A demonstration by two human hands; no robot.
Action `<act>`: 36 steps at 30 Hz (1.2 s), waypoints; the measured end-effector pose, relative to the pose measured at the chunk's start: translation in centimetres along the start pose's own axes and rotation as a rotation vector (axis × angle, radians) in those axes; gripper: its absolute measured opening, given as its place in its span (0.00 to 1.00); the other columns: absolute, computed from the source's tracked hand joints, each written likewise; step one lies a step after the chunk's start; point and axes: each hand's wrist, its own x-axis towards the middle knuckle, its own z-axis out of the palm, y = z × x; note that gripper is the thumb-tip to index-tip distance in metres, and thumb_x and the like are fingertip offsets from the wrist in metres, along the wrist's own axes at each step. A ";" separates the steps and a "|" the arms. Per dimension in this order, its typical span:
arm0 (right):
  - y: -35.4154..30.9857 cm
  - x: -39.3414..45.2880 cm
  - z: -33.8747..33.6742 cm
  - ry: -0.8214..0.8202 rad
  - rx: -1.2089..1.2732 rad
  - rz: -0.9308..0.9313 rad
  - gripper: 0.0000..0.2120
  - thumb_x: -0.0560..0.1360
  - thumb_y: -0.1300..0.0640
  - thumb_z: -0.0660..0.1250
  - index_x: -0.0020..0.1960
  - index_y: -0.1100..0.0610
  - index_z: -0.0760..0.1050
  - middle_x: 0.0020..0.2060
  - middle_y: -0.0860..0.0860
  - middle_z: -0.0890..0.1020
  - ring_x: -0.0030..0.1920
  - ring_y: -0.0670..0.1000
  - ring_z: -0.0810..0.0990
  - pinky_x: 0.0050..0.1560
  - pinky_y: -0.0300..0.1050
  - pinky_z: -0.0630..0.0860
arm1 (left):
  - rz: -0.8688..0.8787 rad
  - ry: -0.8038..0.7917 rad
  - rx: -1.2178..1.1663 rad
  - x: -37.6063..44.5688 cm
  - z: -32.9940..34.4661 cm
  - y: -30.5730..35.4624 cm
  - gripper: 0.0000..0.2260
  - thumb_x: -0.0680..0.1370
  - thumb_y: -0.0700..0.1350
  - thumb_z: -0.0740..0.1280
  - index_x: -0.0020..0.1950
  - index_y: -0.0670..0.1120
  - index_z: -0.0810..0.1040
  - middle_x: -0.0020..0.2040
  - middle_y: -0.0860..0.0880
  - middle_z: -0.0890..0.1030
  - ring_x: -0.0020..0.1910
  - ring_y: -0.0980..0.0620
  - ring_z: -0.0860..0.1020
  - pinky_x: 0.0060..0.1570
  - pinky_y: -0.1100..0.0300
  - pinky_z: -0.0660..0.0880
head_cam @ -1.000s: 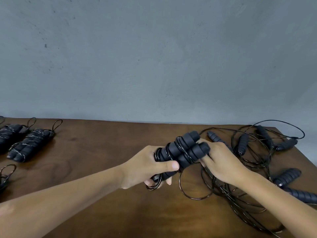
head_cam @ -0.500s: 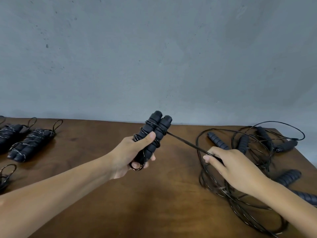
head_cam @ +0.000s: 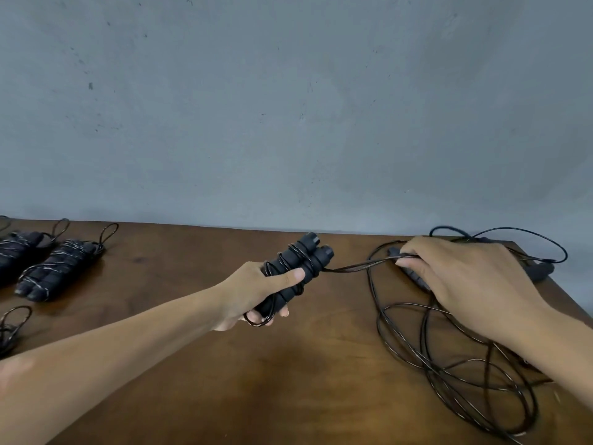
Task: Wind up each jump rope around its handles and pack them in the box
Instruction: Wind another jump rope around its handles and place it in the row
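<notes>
Right hand moved back w/ thin glossy cord pinched, left hand gripping ribbed foam handles.

Paired handles of dark charcoal foam, matt and ribbed with faint rings, are crossed by thin glossy black cord that catches brownish highlights; the loose cord pile at right is the same shiny black, showing reddish-brown glints and pale flecks where light strikes it. The wound bundles at far left are charcoal to blue-black, banded diagonally by cord with whitish speckled highlights. The table is warm dark brown wood with a mottled, lighter orange-brown patch toward the near centre, and the wall behind is flat blue-grey, marked with small dark specks and scuffs.
</notes>
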 end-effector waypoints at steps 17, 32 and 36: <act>0.0 3.7 1.2 -0.027 0.148 -0.088 0.19 0.84 0.40 0.54 0.46 0.48 0.77 0.34 0.42 0.78 0.28 0.49 0.73 0.27 0.42 0.67 | 0.181 -0.189 0.636 -0.7 3.1 1.4 0.17 0.74 0.59 0.77 0.51 0.47 0.81 0.35 0.48 0.85 0.32 0.52 0.82 0.36 0.63 0.76; -0.3 2.2 3.8 -0.358 0.824 0.005 0.13 0.80 0.53 0.65 0.60 0.48 0.84 0.48 0.39 0.80 0.53 0.44 0.80 0.52 0.31 0.72 | 0.609 -0.196 1.066 -2.1 1.8 2.3 0.20 0.71 0.67 0.76 0.44 0.55 0.71 0.36 0.51 0.77 0.36 0.52 0.74 0.33 0.63 0.67; -1.9 2.5 3.6 -0.377 1.151 0.243 0.02 0.73 0.57 0.75 0.45 0.54 0.85 0.41 0.47 0.85 0.40 0.43 0.81 0.46 0.36 0.75 | 0.925 -0.102 1.162 -1.8 2.4 1.3 0.24 0.73 0.71 0.69 0.55 0.53 0.76 0.38 0.55 0.73 0.36 0.54 0.72 0.37 0.64 0.70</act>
